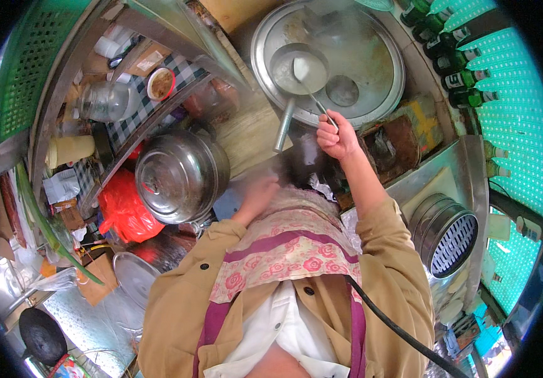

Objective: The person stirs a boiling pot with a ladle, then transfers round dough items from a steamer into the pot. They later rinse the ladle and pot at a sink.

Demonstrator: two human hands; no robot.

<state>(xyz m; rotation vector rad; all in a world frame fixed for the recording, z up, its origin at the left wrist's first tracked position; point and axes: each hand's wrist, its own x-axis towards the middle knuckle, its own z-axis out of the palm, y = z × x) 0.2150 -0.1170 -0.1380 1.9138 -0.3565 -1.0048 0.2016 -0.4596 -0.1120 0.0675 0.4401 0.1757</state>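
My right hand (336,135) grips the thin metal handle of a spoon (317,105). Its bowl, with something white on it, is over a small saucepan (284,126) of pale liquid. That saucepan sits within a wide, steaming metal pan (370,106), and its handle points back towards me. A small round dark patch (342,90) shows beside it in the big pan. Down by the floral apron (285,264), my left hand (259,194) hangs near my waist. Steam blurs its fingers, so whether it holds anything is unclear.
Left of me stand a large lidded metal pot (181,175) and a red plastic bag (127,208). A shelf holds a glass jar (106,101) and a red-rimmed tub (161,84). Green bottles (462,80) line the right ledge, above stacked metal steamers (443,236). A black cable (394,328) crosses my right side.
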